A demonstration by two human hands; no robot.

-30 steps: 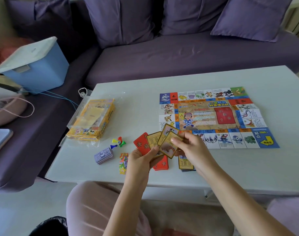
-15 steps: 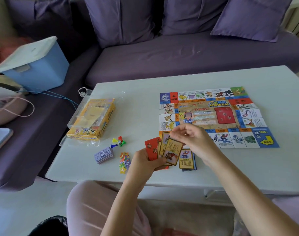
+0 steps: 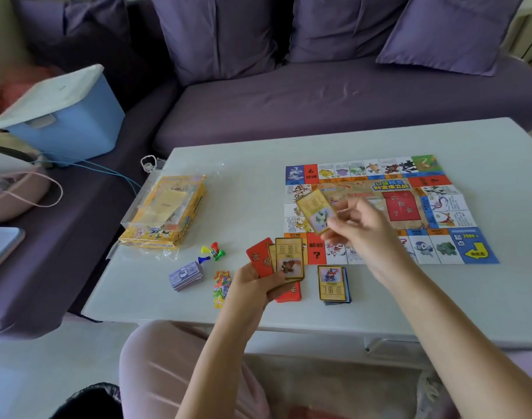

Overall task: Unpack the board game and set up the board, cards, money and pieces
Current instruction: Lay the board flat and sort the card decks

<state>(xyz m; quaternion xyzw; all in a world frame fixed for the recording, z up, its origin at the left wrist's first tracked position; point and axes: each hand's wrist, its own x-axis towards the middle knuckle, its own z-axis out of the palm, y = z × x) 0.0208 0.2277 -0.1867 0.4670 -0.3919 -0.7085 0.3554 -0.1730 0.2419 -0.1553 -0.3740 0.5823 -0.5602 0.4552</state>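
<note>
Gold-bordered paper cards are what we are sorting. Our left hand (image 3: 258, 282) is gripping a loose fan of them above the near part of the white table (image 3: 258, 189). A red-backed card (image 3: 260, 257) is sitting at the fan's outer edge and a gold-framed creature card (image 3: 289, 258) in front, with our thumb curling across the bottom. Our right hand (image 3: 361, 228) is pinching a single gold-bordered card (image 3: 316, 211) between thumb and fingertips. We are holding it tilted in the air over the near-left part of the colourful printed game board (image 3: 452, 213), which is lying flat on the table.

We are judging the risks from here. The single card is being held by one edge only, so it is likely to slip and land on the board instead of on the face-up pile of gold-framed cards (image 3: 332, 284) just in front of it. The fan is spreading thin, and a sliding card could drop past the table edge onto our lap. The low red pile (image 3: 290, 294) is lying partly under our left hand, so red and gold cards are in danger of getting mixed. Our right forearm is crossing low over the board's near edge, and a careless sweep could drag it askew. To the left, the small plastic pawns and die (image 3: 213, 252), the purple stack of paper money (image 3: 186, 275) and the bright heap of cut-out tokens (image 3: 221, 285) are sitting near our left wrist, where a nudge could scatter them.
</note>
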